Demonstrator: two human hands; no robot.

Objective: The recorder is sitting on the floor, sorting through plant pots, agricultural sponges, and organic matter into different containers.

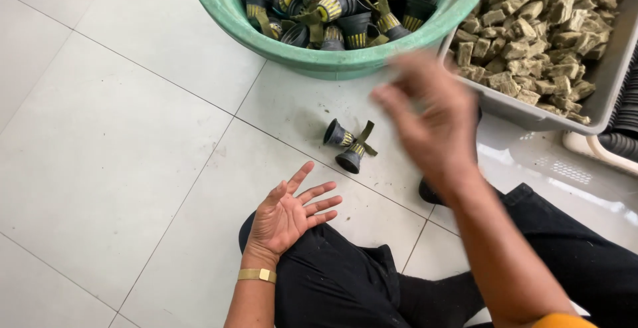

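Two hands show over a pale tiled floor (133,142). Your left hand (287,214) rests palm up on your knee, fingers (318,202) spread apart and holding nothing; a gold band (257,275) circles its wrist. Just beyond its fingertips, two small black cups with olive straps (349,145) lie touching each other on the floor. Behind them stands a green tub (332,59) filled with more such cups. Your right hand (428,118), blurred by motion, hangs above the floor just right of the two cups, fingers loosely bent and apart, nothing visibly held. At far right, a grey tray (531,112) holds olive-brown blocks (538,32).
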